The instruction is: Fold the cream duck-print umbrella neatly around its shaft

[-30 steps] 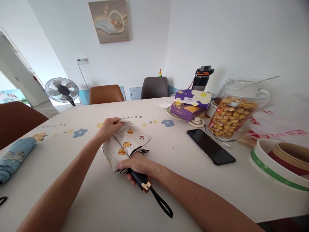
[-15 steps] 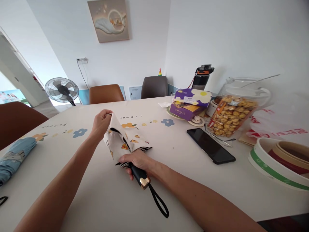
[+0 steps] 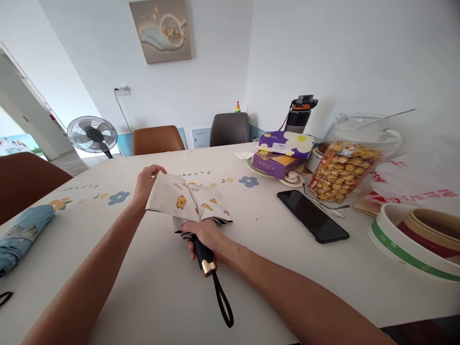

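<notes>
A folding umbrella (image 3: 206, 199) with cream fabric and small printed figures is collapsed over the table, its canopy loose and partly spread. My right hand (image 3: 204, 238) wraps round the base of the canopy and the top of the black handle, which has a gold end and a black wrist loop hanging toward me. My left hand (image 3: 147, 179) pinches the far left edge of one fabric panel and holds it out flat; some of its fingers are hidden behind the cloth. Dark lining shows at the fabric's lower edges.
On the white table (image 3: 143, 297) a blue folded umbrella (image 3: 27, 235) lies at far left. To the right are a phone (image 3: 312, 215), eyeglasses (image 3: 330, 208), a snack jar (image 3: 347, 167), purple boxes (image 3: 275, 164), a bottle (image 3: 299, 115) and tape rolls (image 3: 384, 239).
The fabric panel in my left hand has turned from upright and folded to spread out to the left, showing its printed side. The handle and loop have swung slightly left.
</notes>
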{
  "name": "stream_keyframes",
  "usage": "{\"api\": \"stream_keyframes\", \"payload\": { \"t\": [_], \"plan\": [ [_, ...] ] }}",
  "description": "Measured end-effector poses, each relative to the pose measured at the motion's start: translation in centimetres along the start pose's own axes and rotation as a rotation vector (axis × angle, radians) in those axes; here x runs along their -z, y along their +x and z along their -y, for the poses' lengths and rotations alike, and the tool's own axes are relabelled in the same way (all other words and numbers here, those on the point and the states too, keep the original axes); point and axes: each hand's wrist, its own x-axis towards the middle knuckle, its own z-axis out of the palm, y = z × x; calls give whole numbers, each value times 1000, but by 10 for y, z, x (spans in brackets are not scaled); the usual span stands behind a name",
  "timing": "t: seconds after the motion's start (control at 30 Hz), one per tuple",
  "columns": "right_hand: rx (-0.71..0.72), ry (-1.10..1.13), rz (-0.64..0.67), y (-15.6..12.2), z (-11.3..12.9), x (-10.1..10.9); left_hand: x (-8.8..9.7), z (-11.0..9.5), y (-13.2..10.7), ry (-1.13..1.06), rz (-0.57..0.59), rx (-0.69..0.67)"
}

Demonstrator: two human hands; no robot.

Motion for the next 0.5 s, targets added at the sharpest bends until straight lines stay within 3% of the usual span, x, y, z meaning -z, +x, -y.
{"api": "stream_keyframes", "payload": {
  "t": [0.5],
  "plan": [
    [-2, 0, -12, 3, 0, 2, -4, -15, -13, -197, 86, 252]
  ]
}}
